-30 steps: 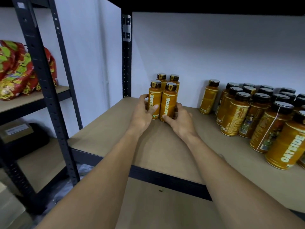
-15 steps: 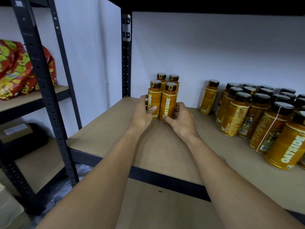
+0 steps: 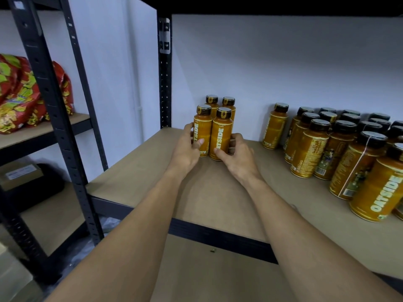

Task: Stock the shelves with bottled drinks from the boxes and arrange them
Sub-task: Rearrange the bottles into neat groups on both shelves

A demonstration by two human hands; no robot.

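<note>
Two amber Oatside bottles with black caps stand side by side on the brown shelf board [image 3: 135,171], near the back left corner. My left hand [image 3: 187,149] wraps the left front bottle [image 3: 202,129]. My right hand [image 3: 237,155] grips the right front bottle [image 3: 221,136] low on its body. Two more bottles [image 3: 229,105] stand directly behind them against the white wall. A large cluster of the same bottles [image 3: 340,149] fills the right side of the shelf.
A black steel upright [image 3: 164,73] rises just left of the held bottles. The shelf's dark front rail [image 3: 218,236] crosses under my forearms, with a lower board beneath. On the neighbouring rack at left lie red and yellow bags [image 3: 19,94] and a cardboard box [image 3: 19,175].
Both hands have stayed on the front pair of bottles; the pair has hardly shifted, and the view has barely moved.
</note>
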